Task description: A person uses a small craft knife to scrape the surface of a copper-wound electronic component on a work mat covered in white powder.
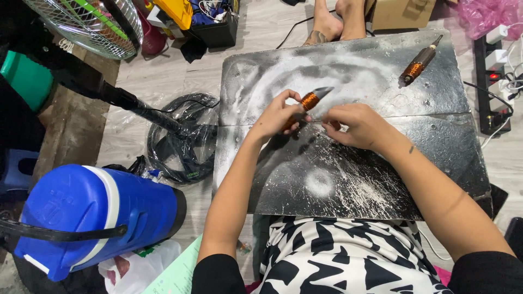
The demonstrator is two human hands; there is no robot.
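A: Status on the winding?

B: Mid-job, by the look of it. Left hand [278,115] closed round a copper-wound coil spindle [310,101], held just above the dusty black work board [348,179], pointed metal tip up and to the right. Right hand [354,126] pinched narrow just beside it, fingertips [328,123] together as if on a fine wire; wire itself too thin to see.

A: Winding full?

B: Copper band looks thick and even, so prob. near done or being finished at the lead end. Can't tell if wire going on or coming off.

A: Any finished pcs?

B: One more coil spindle [419,62] lying on the board's far right corner, well apart from both hands, copper band on, untouched. Judged done or waiting, no way to say which.

A: Anything else about?

B: Blue water jug [92,218] on its side at lower left, bagged black cable coil [182,136] left of the board, power strip [493,81] far right. Another person's bare feet [338,19] beyond the far edge.
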